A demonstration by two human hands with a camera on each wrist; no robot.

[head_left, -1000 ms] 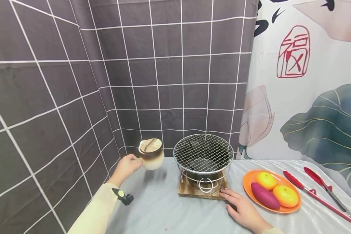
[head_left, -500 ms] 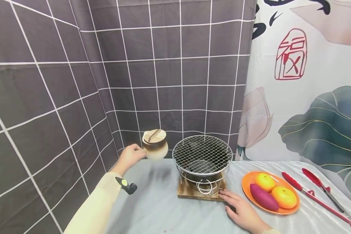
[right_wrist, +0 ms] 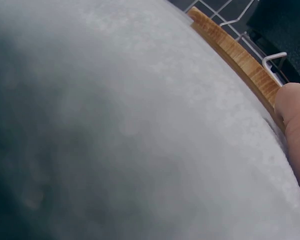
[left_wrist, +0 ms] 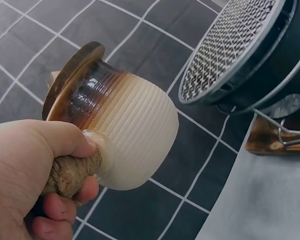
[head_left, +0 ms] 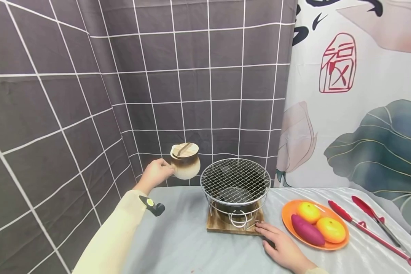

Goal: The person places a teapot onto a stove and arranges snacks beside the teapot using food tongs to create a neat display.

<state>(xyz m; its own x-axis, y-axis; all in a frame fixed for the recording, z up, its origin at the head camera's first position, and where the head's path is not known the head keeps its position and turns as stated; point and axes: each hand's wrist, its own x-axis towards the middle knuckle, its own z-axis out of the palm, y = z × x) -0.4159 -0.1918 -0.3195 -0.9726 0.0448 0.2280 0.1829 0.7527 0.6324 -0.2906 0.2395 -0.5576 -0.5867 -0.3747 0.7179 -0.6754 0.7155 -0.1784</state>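
A brown-and-cream ceramic pot (head_left: 186, 166) with a wooden lid (head_left: 185, 150) hangs in the air left of the round grill (head_left: 236, 182). My left hand (head_left: 156, 174) grips its handle; up close the left wrist view shows the fingers of the hand (left_wrist: 50, 165) curled round the twine-wrapped handle (left_wrist: 72, 172). The grill, topped by a wire mesh, stands on a wooden board (head_left: 222, 224). At the board's front right corner my right hand (head_left: 282, 247) rests with fingers extended, the fingertips touching the edge; the right wrist view shows one finger (right_wrist: 296, 107) against the board (right_wrist: 240, 57).
Right of the grill lies an orange plate (head_left: 328, 246) with two orange fruits and a purple sweet potato (head_left: 307, 230). Red-tipped tongs (head_left: 366, 228) lie at the far right of the table. A dark grid-patterned curtain (head_left: 191, 83) hangs behind and to the left.
My left hand has raised the pot and carried it to the right, closer to the grill. The right hand stays at the board's corner.
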